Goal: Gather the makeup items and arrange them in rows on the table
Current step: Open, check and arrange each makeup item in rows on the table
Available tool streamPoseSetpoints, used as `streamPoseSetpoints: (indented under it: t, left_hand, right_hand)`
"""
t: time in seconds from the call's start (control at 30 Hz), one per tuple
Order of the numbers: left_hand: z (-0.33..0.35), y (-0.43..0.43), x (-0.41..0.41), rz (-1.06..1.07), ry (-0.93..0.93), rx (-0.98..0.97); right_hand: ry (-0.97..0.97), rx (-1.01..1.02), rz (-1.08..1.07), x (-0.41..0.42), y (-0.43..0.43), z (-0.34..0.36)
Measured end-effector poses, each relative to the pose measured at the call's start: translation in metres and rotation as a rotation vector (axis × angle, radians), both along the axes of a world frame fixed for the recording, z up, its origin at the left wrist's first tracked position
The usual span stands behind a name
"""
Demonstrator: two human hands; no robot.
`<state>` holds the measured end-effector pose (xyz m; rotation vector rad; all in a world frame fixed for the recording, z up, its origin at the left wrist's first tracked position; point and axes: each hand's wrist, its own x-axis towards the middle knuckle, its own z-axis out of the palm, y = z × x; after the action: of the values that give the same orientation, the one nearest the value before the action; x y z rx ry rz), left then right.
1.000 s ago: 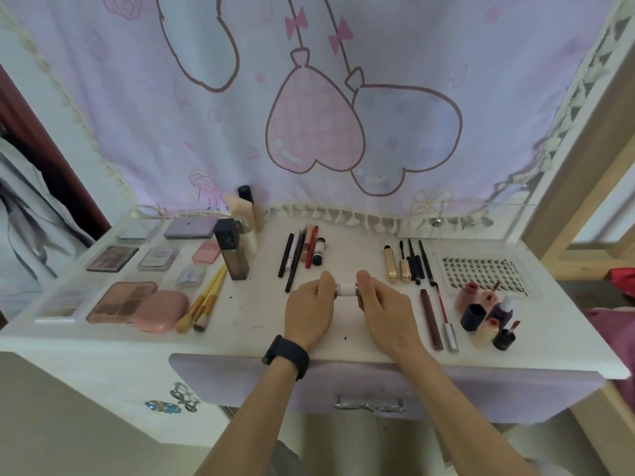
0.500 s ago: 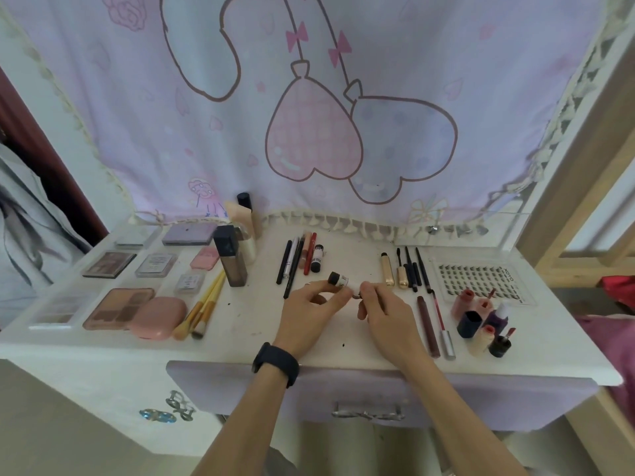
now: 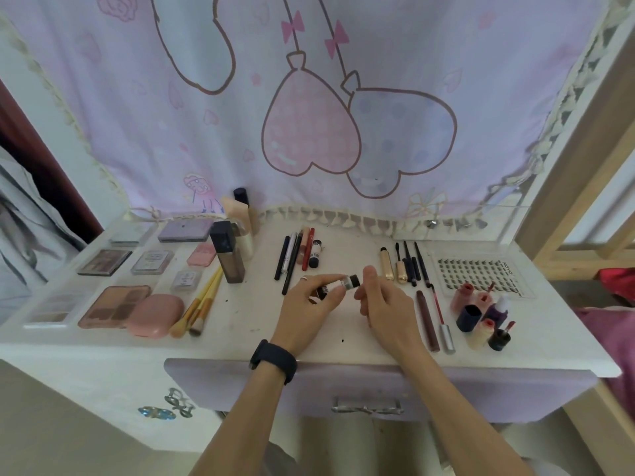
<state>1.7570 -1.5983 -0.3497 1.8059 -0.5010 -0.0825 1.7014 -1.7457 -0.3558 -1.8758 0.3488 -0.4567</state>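
Observation:
My left hand (image 3: 309, 305) grips a small white tube with a black cap (image 3: 342, 283) just above the white table (image 3: 240, 314), cap pointing right. My right hand (image 3: 383, 302) hovers beside the cap with loosely bent fingers and holds nothing. Pencils and liners (image 3: 292, 257) lie in a row behind my left hand. Gold mascara tubes and thin brushes (image 3: 402, 266) lie behind my right hand. Palettes (image 3: 115, 305) and a pink compact (image 3: 156, 314) fill the left side.
A dark square bottle (image 3: 228, 252) and taller bottles stand at the back. Yellow-handled brushes (image 3: 202, 300) lie left of centre. Small lip bottles (image 3: 481, 314), a lash tray (image 3: 481, 271) and two long sticks (image 3: 436, 317) sit on the right. A curtain hangs behind the table.
Both hands held the white tube level a second ago. My right hand has let go and the left hand has turned the tube and lifted it slightly toward the back.

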Motion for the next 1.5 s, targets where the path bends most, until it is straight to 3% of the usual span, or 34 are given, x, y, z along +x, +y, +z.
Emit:
streamPoseSetpoints:
  t: [0.2, 0.43, 1.1, 1.27, 1.5]
  left_hand:
    - [-0.001, -0.0022, -0.0001, -0.007, 0.044, -0.006]
    - [-0.0031, -0.0096, 0.0012, 0.14, 0.052, 0.032]
    - [-0.0047, -0.0087, 0.0027, 0.15, 0.044, -0.009]
    - [-0.0054, -0.0086, 0.0035, 0.146, 0.041, -0.015]
    - [-0.004, -0.0082, 0.0028, 0.148, 0.041, -0.013]
  right_hand:
    - [0.045, -0.064, 0.061, 0.0012, -0.0022, -0.0021]
    - [0.029, -0.061, 0.19, -0.0056, -0.0052, -0.0015]
    - [-0.001, -0.061, 0.123, -0.0037, -0.0028, -0.0015]
    - [-0.049, 0.055, 0.157, -0.0073, -0.008, 0.0003]
    - [0.006, -0.08, 0.152, -0.0046, -0.0038, -0.0002]
